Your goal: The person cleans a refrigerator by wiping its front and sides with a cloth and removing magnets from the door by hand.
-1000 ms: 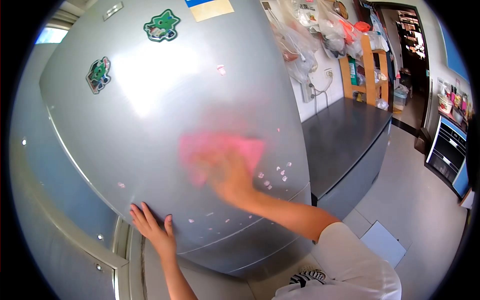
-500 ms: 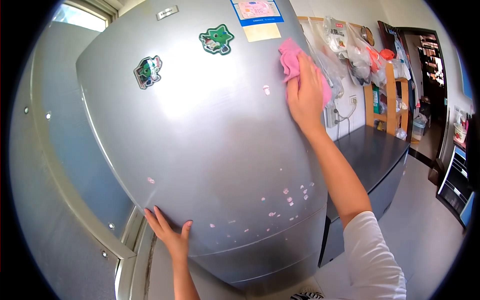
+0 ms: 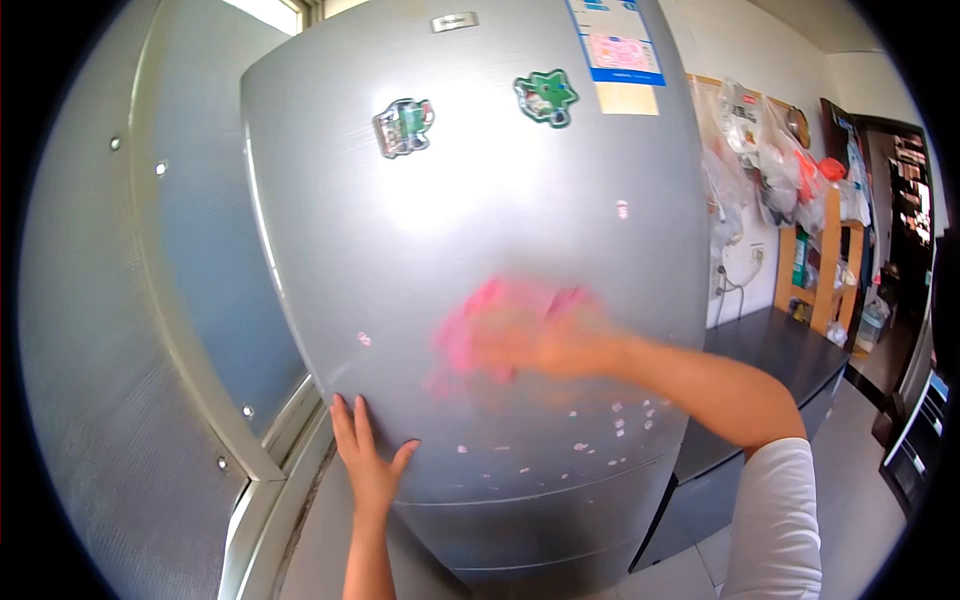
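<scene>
A silver refrigerator (image 3: pixel 480 230) fills the middle of the view. My right hand (image 3: pixel 545 340), smeared by motion, presses a pink cloth (image 3: pixel 465 335) against the middle of its upper door. Low on the door's left edge rests my left hand (image 3: pixel 368 450), fingers spread and holding nothing. Small pinkish sticker bits (image 3: pixel 582 447) dot the lower part of this door, and a single one (image 3: pixel 623 210) sits higher on the right. Two green magnets, one star-shaped (image 3: pixel 547 97) and one squarer (image 3: pixel 404 128), are up top beside a blue-edged paper (image 3: pixel 625 75).
Frosted window panels (image 3: pixel 215 230) in a metal frame stand close on the left. To the right is a dark low cabinet (image 3: pixel 770 345), with plastic bags (image 3: pixel 780 160) hanging above it and a wooden shelf (image 3: pixel 833 260) behind. A doorway (image 3: pixel 890 200) opens at far right.
My right hand has swept the pink cloth from the door's upper right edge down and left to its middle. My left hand stays on the left edge. The view has shifted left.
</scene>
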The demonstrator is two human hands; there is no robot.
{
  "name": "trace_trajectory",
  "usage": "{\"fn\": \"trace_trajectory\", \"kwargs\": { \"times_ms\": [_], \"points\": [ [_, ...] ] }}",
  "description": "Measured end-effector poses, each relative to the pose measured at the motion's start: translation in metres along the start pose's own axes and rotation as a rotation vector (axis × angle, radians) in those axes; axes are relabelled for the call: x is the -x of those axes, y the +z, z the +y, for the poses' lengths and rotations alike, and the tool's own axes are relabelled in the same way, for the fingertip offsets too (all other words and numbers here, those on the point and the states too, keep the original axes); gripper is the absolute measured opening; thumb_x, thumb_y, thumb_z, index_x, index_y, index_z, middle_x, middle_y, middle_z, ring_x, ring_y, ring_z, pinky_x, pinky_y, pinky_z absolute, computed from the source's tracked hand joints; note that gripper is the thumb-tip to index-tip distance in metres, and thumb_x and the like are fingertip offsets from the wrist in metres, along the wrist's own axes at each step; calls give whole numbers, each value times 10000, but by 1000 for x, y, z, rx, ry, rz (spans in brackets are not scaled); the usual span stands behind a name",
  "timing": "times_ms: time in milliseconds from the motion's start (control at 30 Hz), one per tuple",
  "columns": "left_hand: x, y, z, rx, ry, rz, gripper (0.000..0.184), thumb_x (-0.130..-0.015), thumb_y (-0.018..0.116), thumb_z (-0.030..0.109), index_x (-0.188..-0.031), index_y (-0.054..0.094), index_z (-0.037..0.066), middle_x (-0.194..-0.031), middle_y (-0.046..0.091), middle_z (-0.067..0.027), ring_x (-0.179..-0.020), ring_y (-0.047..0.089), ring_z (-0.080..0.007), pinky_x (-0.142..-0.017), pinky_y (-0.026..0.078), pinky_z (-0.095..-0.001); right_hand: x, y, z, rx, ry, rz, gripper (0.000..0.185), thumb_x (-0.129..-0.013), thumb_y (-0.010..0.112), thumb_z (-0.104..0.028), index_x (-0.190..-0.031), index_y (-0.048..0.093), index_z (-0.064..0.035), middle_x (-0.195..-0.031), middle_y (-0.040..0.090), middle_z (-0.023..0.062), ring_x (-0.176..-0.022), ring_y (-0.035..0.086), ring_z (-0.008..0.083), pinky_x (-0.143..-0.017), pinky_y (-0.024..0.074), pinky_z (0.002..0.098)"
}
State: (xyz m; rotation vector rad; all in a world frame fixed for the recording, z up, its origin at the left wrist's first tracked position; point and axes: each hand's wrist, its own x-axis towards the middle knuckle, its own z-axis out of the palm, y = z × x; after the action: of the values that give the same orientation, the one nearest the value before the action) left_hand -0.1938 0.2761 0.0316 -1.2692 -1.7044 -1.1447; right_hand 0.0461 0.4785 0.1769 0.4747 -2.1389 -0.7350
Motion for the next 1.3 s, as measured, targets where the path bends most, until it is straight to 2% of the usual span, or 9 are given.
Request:
{"fn": "trace_trajectory", "kwargs": {
  "times_ms": [100,233,400,467,633,833,1033,1267,1300],
  "points": [
    [1,-1,0,-9,9,-10,998,-652,838,309,-1453,294,67,-1536,154,-227,-1398,171,-438,-1102,212,-519,-25,-43,73,435,190,391,364,-804,535,-37,-1161,593,-88,-1216,600,95,-1178,530,306,-1000,408,468],
    [1,-1,2,4,-28,-19,972,-661,831,312,-1445,314,64,-1539,155,-219,-1398,171,-437,-1101,210,-522,-60,-46,70,578,288,491,399,-756,549,-9,-1148,598,-70,-1227,599,95,-1154,545,318,-1009,401,486],
    [4,-4,3,29,-51,-14,922,-670,827,288,-1427,353,60,-1534,178,-213,-1398,184,-427,-1100,217,-518,-37,80,-10,-106,58,76,354,-811,551,-150,-1159,576,-93,-1262,552,84,-1184,525,321,-1009,408,467],
    [7,-7,-1,8,-24,-51,901,-678,821,238,-1430,353,72,-1533,192,-203,-1402,206,-397,-1112,241,-487,-25,73,-58,171,-380,-194,344,-847,525,-201,-1181,554,-125,-1283,528,53,-1192,527,271,-911,478,425],
    [27,-17,1,35,-47,-120,833,-703,803,205,-1420,389,113,-1517,225,-209,-1375,261,-416,-1087,294,-479,-65,48,-40,-96,-79,-300,288,-859,498,-167,-1134,576,-133,-1211,545,64,-1121,555,217,-731,545,416],
    [48,-19,11,121,-73,-188,811,-729,790,215,-1423,380,126,-1516,216,-218,-1370,269,-417,-1085,300,-475,-145,5,45,373,87,370,408,-732,585,-3,-1130,594,-93,-1213,592,88,-1146,549,266,-1058,356,442],
    [63,-21,6,129,-135,-204,782,-739,785,229,-1409,399,114,-1499,233,-241,-1359,290,-416,-1074,319,-470,-102,72,-18,193,25,85,419,-736,585,-105,-1155,584,-92,-1281,556,82,-1270,458,276,-1068,277,589],
    [66,-21,1,174,-141,-198,738,-750,777,210,-1389,427,99,-1491,258,-232,-1337,324,-419,-1068,336,-464,-114,80,-39,-134,-337,-243,237,-801,566,-197,-1032,601,-151,-1200,559,3,-1232,467,218,-980,445,349],
    [67,-20,0,172,-160,-205,738,-750,777,210,-1389,427,99,-1491,258,-232,-1337,324,-419,-1068,336,-464,-133,81,-19,-111,-291,-76,201,-813,542,-169,-1001,612,-175,-1133,577,-24,-1168,501,183,-911,468,337]
  ]
}}
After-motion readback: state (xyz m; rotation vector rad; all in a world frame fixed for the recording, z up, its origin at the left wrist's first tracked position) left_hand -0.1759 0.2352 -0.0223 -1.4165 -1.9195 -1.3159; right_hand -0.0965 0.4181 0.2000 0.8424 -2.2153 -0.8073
